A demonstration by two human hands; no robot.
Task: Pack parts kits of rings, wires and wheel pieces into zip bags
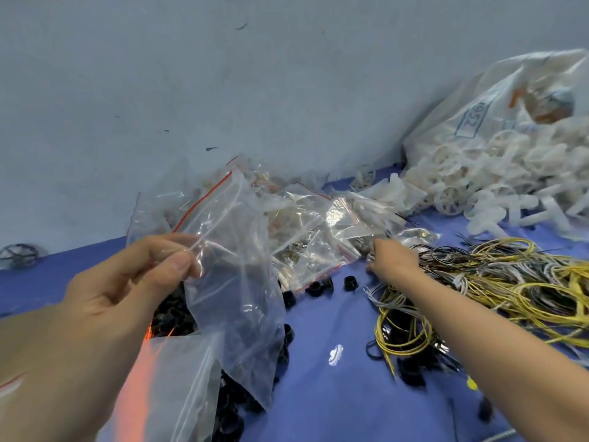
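Left hand (127,282) is up over the blue worktop (318,393), thumb and fingers (162,244) pinching the top edge of an empty clear zip bag (236,282). The bag hangs crumpled and we see no spread mouth. Right hand (393,260) is out at the near edge of the wires (497,282), a yellow/grey/black tangle, where it meets the heap of filled bags (302,224). Its fingertips are hidden behind the knuckles, so we cannot tell if it grasps a wire, a bag or nothing.

Risks, as we judge them:
- The wires are knotted together. A pull on one likely drags a clump, giving a wrong count in the kit.
- Trailing loops could sweep the loose black rings (318,287) just beside the wrist across the worktop.
- The bag is held by one pinch with its mouth collapsed, so wire ends may catch on the lip and miss.
- The hand is at the border with the filled bags, so it could grab a finished kit by mistake.
- The white wheel pieces (510,186) spill from the sack (516,90), well apart from the bag. Reaching there crosses the tangle, and the forearm could snag.
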